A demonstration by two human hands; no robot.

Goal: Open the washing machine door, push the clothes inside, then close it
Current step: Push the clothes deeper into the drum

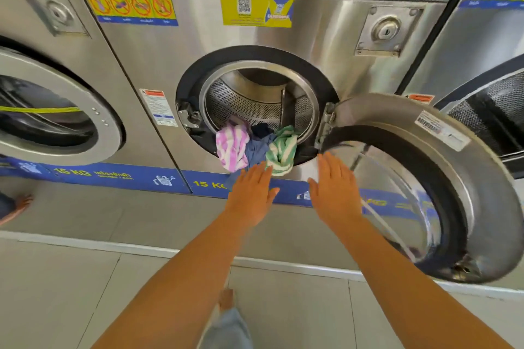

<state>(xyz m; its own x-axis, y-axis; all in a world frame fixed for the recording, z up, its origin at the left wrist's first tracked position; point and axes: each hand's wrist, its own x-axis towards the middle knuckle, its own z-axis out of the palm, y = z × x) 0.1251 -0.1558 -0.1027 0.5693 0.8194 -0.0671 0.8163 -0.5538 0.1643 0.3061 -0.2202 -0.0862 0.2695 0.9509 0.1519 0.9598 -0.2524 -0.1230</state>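
While the washing machine door (pixel 425 187) hangs swung wide on its right-side hinge, both hands are reaching in toward the drum mouth. Left hand (pixel 251 195) flat, fingers together, its grip released, fingertips right at the lower edge of the clothes (pixel 252 147). Right hand (pixel 334 187) also spread flat and holding nothing, just beside the bundle, between it and the open door.

And look where that laundry sits: a pink-and-white striped piece (pixel 231 147), a blue garment (pixel 256 149) in the middle, a green-and-white striped piece (pixel 282 149), all spilling over the dark door seal (pixel 195 76) and hanging partly outside the perforated drum (pixel 243 105). Door step done, I'd say; the push is the job in hand.

This stuff should be light, soft and floppy, with no stiffness to shove against, so a poke at one spot would likely just fold it. Better bet: palms under the drooping ends, scoop up and inward, gather all three together past the lip. The risk is a trailing corner left across the seal, which could get pinched when the door swings shut. That steel-rimmed door looks heavy and rigid; its outer rim, far from the hinge, seems the place to take hold.
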